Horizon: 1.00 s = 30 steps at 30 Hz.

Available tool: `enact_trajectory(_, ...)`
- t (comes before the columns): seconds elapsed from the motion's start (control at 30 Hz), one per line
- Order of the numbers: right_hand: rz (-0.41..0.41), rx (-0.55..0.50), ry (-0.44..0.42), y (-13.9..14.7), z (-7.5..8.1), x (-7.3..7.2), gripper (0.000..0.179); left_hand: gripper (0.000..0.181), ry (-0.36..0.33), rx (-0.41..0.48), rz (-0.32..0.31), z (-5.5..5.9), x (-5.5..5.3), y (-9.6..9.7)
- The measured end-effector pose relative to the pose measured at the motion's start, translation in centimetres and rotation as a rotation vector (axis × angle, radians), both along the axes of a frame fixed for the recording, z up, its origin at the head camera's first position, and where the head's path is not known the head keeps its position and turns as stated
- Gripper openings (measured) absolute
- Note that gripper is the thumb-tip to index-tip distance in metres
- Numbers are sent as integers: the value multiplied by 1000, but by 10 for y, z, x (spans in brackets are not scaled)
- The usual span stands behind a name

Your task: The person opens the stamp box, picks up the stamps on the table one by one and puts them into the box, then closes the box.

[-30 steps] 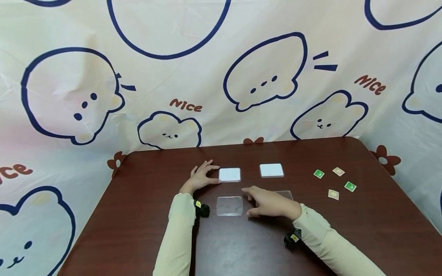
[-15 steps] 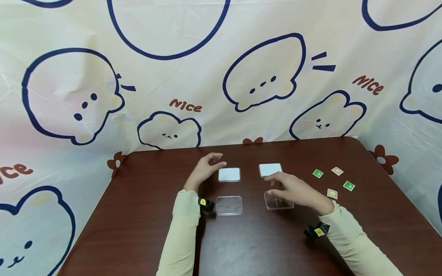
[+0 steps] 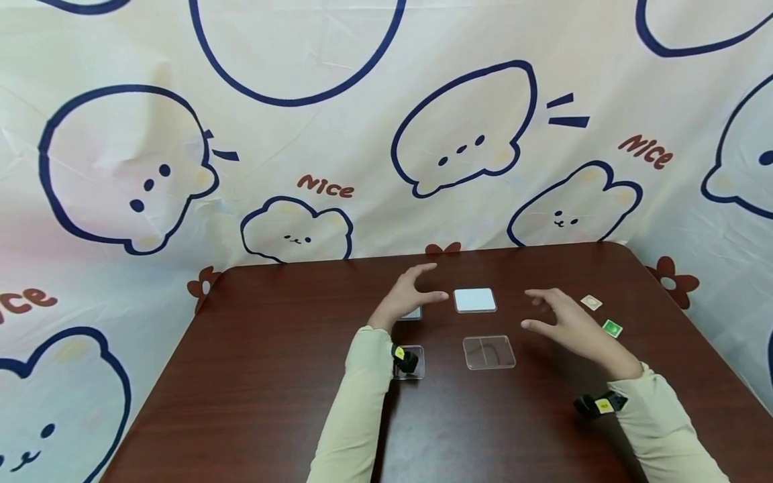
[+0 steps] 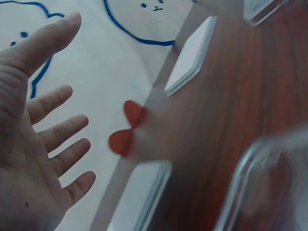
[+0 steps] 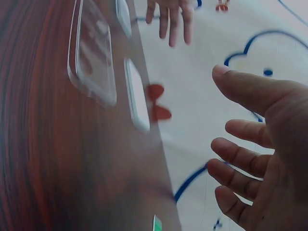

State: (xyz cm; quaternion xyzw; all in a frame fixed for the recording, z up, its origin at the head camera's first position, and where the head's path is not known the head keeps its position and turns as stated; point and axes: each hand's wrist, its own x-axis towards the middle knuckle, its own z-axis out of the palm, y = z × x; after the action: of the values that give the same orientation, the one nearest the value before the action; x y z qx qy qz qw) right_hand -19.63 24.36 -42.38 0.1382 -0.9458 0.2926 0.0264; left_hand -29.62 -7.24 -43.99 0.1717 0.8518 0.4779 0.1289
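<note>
My left hand (image 3: 406,296) hovers with thumb and fingers spread, holding nothing. Below and behind it is a white flat rectangular piece (image 3: 413,314), mostly hidden. A second white piece (image 3: 475,300) lies in full view between my hands. Under my left wrist sits a clear shallow plastic case (image 3: 420,362), partly covered. Another clear case (image 3: 489,353), with a dividing line, lies nearer me. Over the right side my right hand (image 3: 568,327) hangs above the table, fingers loosely bent and holding nothing. Beside it are a small beige square (image 3: 591,302) and a green square (image 3: 612,328).
The dark wood table (image 3: 260,376) reaches back to a white cloth backdrop (image 3: 374,147) with blue cartoon outlines. Dark cameras are strapped to both wrists. In the right wrist view, a green sliver (image 5: 157,224) shows at the bottom edge.
My left hand has moved right, away from the left white piece and now partly over it. My right hand has moved right off the clear case, now hiding two of the small squares.
</note>
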Motion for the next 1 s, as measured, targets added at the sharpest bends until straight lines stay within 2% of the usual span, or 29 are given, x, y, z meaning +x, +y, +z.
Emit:
enact_trajectory(0.17, -57, 17, -3, 22, -9, 0, 64, 76, -19, -1, -52, -6, -1, 21)
enact_trajectory(0.37, -103, 14, -36, 36, -12, -1, 66, 72, -43, -28, -69, -14, -5, 34)
enact_trajectory(0.67, -121, 21, -82, 49, -16, -2, 67, 70, 16, -157, -101, -18, -10, 43)
enact_trajectory(1.0, -146, 70, -128, 61, -19, -16, 69, 71, 92, -308, -132, -24, -14, 47)
